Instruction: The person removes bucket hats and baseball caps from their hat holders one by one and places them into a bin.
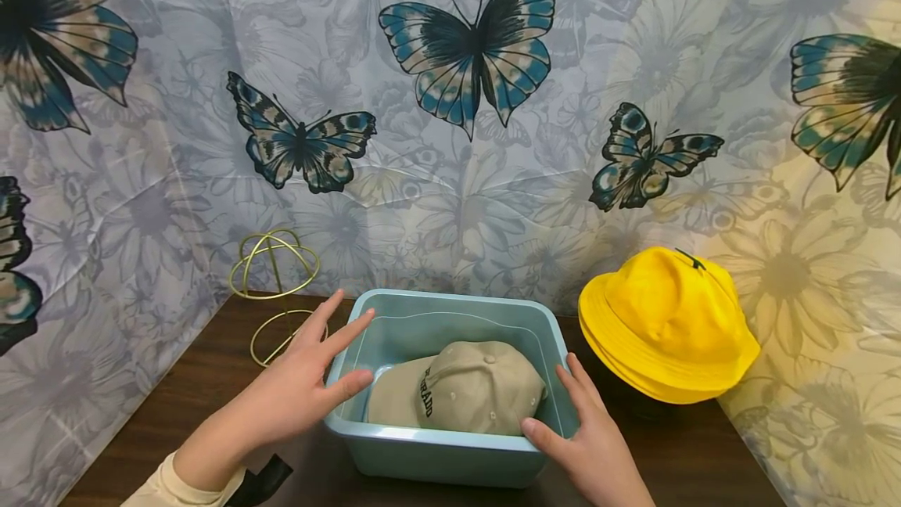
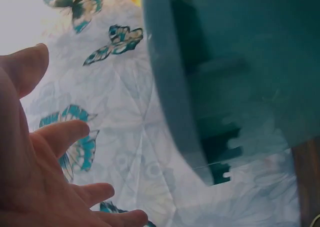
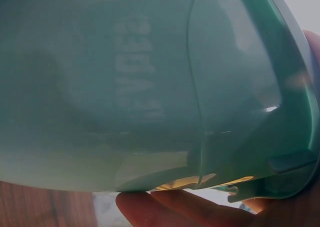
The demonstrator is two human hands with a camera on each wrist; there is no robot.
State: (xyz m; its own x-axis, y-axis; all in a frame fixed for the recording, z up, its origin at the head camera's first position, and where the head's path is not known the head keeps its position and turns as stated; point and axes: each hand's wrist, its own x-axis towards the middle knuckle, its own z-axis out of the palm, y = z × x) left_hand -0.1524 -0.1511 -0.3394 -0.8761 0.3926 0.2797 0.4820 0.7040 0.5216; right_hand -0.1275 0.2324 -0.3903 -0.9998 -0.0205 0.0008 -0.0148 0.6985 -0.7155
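A light blue plastic basin (image 1: 450, 438) stands on the dark wooden table, with a beige baseball cap (image 1: 486, 386) inside. The cap's brim points left, and dark lettering runs along its front. Over the basin's left side hovers my left hand (image 1: 310, 382), fingers spread and thumb apart. In the left wrist view, this hand (image 2: 47, 162) holds nothing and stays clear of the basin wall (image 2: 240, 87). My right hand (image 1: 587, 444) rests at the basin's front right corner, thumb at the front rim. Its extended fingers (image 3: 165, 207) lie against the outer wall in the right wrist view.
To the right, a yellow bucket hat (image 1: 669, 327) with layered brims sits raised above the table. A gold wire stand (image 1: 274, 264) is at the back left, partly behind my left hand. Butterfly-printed fabric (image 1: 450, 202) hangs behind the table (image 1: 169, 405).
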